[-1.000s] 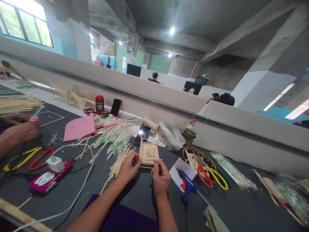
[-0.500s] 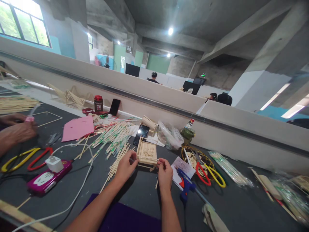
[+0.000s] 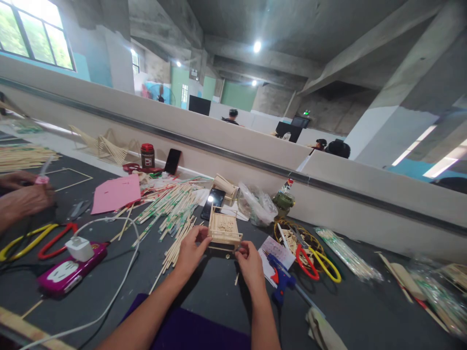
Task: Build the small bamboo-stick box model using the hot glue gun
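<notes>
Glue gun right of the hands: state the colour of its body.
Blue, with a red trigger, on the plastic glue gun lying on the table; the head view shows it.

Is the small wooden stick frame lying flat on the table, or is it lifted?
Lifted and tilted. The left hand and the right hand pinch the wooden stick frame at its near corners, above the table.

The small wooden frame (image 3: 224, 229) is a pale, square, shallow tray-like piece built of thin bamboo sticks, with a slatted floor and low rails around its edge. It is raised just above the dark tabletop (image 3: 204, 296), tilted slightly toward the camera. Its near left corner and near right corner sit between fingertips. It lies just beside a pile of loose sticks (image 3: 178, 243).
</notes>
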Motion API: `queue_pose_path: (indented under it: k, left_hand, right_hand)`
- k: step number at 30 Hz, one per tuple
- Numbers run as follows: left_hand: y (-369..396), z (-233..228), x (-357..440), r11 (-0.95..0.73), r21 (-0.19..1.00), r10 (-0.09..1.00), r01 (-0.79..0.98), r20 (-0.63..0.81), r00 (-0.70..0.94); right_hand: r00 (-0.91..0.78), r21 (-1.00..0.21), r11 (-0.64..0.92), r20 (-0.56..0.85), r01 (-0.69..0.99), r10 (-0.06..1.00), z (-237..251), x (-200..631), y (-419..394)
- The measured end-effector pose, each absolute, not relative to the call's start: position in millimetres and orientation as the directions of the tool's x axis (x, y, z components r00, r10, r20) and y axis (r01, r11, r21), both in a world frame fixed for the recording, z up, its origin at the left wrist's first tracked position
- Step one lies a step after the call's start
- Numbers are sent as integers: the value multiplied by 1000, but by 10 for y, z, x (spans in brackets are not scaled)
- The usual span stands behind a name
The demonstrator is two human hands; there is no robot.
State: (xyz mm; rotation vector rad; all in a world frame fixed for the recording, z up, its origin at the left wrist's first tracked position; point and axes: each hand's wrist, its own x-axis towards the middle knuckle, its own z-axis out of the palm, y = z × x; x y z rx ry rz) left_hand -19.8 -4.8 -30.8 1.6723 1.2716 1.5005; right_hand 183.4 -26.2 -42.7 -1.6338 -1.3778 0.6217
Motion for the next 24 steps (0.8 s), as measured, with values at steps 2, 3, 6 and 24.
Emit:
queue_pose_path:
  k: [2,3,6,24]
  left_hand:
    - [-38,-302,-184,-396,880,898,262,431,-87]
    - [-32,-298,-178,-393,883,899,255,428,-96]
    - [-24,-282,-163,-385,886,897,258,426,-123]
    - [-15,-310,-356,-355,887,893,296,416,-175]
  right_hand:
    - [228,-882,50,175,469,958,-394,1777,-259]
    - [213,-882,60,178,466,961,-380,1758,-255]
    - [195,-869,87,205,486,959,-354,1745,-246]
    - [-42,-921,76,65,382,997,-321,1699,-282]
